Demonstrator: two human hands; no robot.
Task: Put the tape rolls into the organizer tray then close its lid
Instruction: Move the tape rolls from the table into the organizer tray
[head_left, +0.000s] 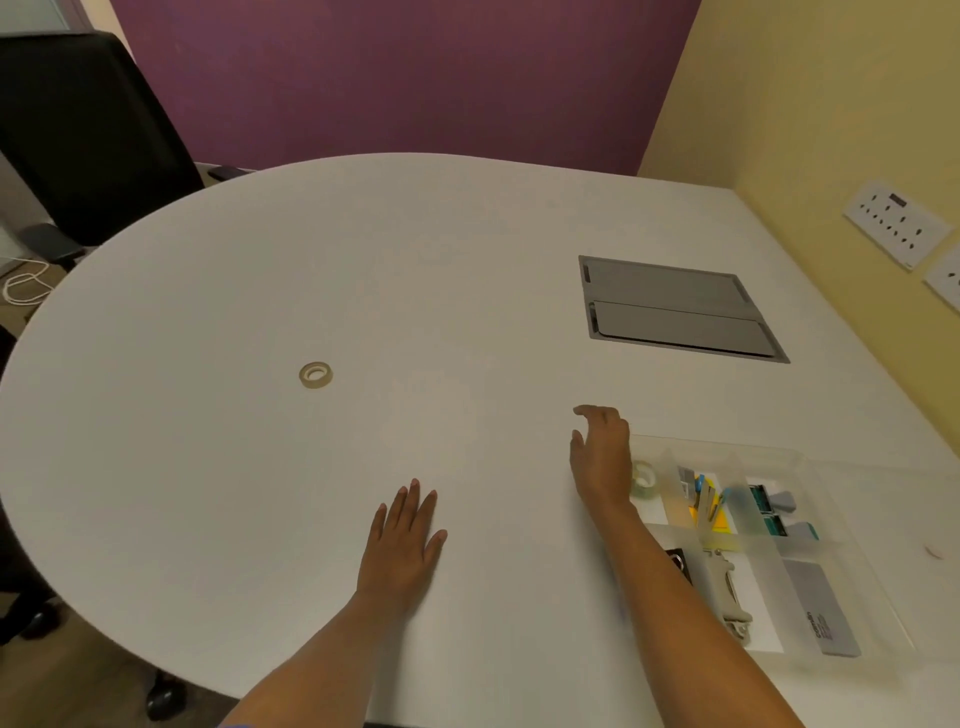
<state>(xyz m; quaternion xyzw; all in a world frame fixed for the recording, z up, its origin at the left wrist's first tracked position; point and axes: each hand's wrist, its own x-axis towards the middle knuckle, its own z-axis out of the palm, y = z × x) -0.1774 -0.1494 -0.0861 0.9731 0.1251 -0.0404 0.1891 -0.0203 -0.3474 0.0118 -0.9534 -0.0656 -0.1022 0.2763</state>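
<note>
A beige tape roll lies flat on the white table, far left of both hands. A clear plastic organizer tray sits at the right, lid off its top. A clear tape roll rests in the tray's near-left compartment. My right hand hovers at the tray's left edge, fingers loosely spread, holding nothing. My left hand lies flat on the table, palm down, fingers apart. The tray's clear lid seems to lie open to the right, hard to make out.
The tray's other compartments hold stationery: coloured clips, teal staple boxes, a grey stapler remover and a grey card. A grey cable hatch is set into the table behind the tray. A black chair stands at the far left. A yellow wall with sockets runs along the right.
</note>
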